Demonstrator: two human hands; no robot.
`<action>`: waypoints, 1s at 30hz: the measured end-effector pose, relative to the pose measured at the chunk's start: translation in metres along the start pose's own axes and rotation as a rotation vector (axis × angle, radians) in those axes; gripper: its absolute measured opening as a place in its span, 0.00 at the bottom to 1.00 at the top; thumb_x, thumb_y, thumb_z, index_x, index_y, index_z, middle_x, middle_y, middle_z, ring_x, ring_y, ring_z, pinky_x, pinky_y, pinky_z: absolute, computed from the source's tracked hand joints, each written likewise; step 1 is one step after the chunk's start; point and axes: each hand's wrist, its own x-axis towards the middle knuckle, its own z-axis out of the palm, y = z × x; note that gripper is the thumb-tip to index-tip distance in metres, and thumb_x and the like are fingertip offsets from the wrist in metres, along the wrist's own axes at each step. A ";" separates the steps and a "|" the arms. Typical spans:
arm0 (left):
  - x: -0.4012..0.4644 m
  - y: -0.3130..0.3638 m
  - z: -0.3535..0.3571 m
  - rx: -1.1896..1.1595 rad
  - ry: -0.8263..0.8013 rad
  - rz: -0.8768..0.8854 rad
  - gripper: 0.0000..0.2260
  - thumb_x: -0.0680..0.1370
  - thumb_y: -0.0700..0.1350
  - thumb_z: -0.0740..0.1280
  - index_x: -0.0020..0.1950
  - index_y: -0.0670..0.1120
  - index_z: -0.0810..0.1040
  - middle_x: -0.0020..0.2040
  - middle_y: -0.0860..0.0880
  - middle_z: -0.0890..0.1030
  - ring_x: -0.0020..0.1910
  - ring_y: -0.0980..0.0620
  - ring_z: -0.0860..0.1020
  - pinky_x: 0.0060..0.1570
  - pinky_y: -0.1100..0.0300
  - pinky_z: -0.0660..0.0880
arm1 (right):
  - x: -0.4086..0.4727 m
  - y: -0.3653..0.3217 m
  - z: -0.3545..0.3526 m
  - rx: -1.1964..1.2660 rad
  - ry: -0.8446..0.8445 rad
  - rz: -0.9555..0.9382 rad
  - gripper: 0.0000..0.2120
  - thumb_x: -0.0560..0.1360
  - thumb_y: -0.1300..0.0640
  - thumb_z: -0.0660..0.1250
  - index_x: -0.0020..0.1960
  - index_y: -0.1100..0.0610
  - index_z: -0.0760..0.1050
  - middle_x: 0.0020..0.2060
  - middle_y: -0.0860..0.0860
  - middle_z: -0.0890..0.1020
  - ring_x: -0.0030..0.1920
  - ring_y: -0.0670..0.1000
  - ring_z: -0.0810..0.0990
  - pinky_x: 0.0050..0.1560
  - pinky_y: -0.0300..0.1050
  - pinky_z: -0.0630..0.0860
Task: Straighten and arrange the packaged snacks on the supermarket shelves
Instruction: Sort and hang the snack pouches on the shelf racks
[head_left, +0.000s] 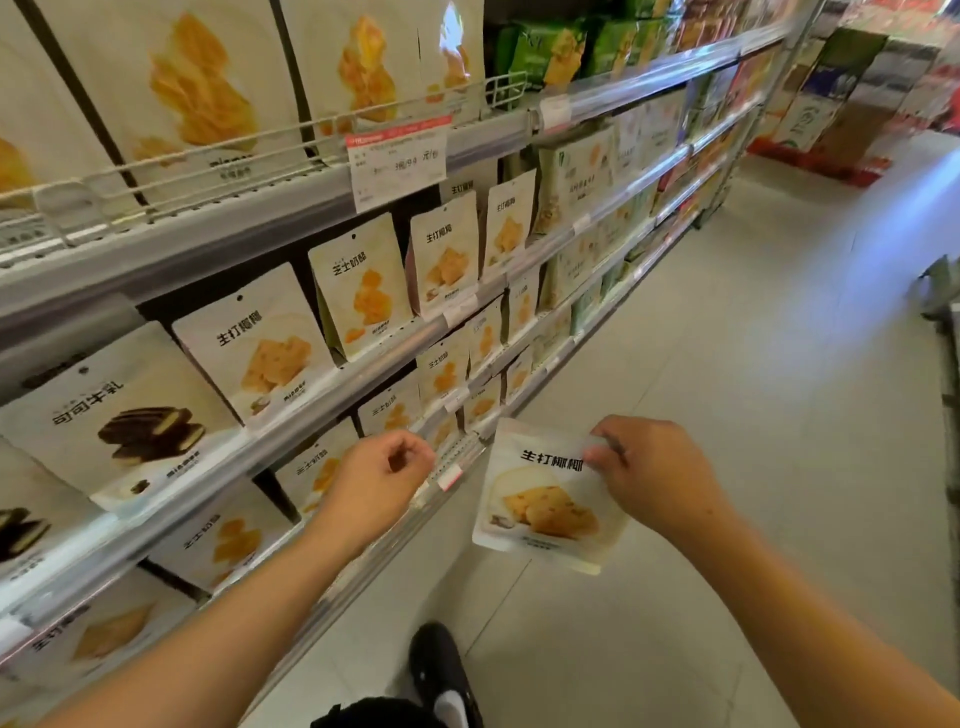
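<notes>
right hand (655, 470) pinches a white snack pouch (545, 499) by its top edge, lower centre; left hand (378, 478) curled, empty, beside the shelf edge (457, 462).

A white snack pouch (545, 499), printed with black characters and a picture of pale yellow biscuit pieces, is held in the air by its upper right corner between the fingers (602, 457) of the right hand (649, 473). It hangs down and to the left of those fingers, slightly tilted, its front turned toward the camera, clear of the shelves (322, 374). Matching pouches (260, 348) are stood upright in rows on the tiers, above and to the left of the fingers, faces outward. Some are leaned at slightly different angles. Pouches with chocolate biscuits (130, 415) are stood further left.
</notes>
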 end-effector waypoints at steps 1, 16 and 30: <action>0.016 -0.002 0.002 0.003 0.026 -0.007 0.05 0.78 0.48 0.66 0.44 0.55 0.80 0.39 0.53 0.82 0.37 0.56 0.80 0.37 0.60 0.76 | 0.014 0.003 0.002 0.014 -0.012 -0.001 0.09 0.78 0.46 0.61 0.45 0.48 0.77 0.34 0.42 0.76 0.37 0.47 0.74 0.31 0.37 0.65; 0.236 0.024 -0.058 0.546 0.456 0.028 0.19 0.79 0.46 0.63 0.69 0.43 0.69 0.48 0.43 0.79 0.37 0.47 0.78 0.34 0.55 0.75 | 0.220 0.003 0.027 0.064 -0.058 -0.257 0.06 0.78 0.54 0.64 0.46 0.52 0.79 0.39 0.46 0.81 0.38 0.47 0.77 0.39 0.42 0.76; 0.275 0.051 -0.048 0.716 0.532 -0.422 0.14 0.81 0.50 0.61 0.64 0.47 0.74 0.56 0.45 0.81 0.53 0.44 0.80 0.50 0.50 0.78 | 0.361 0.026 0.044 0.160 -0.238 -0.677 0.09 0.79 0.49 0.61 0.52 0.52 0.77 0.41 0.47 0.77 0.42 0.49 0.74 0.43 0.41 0.69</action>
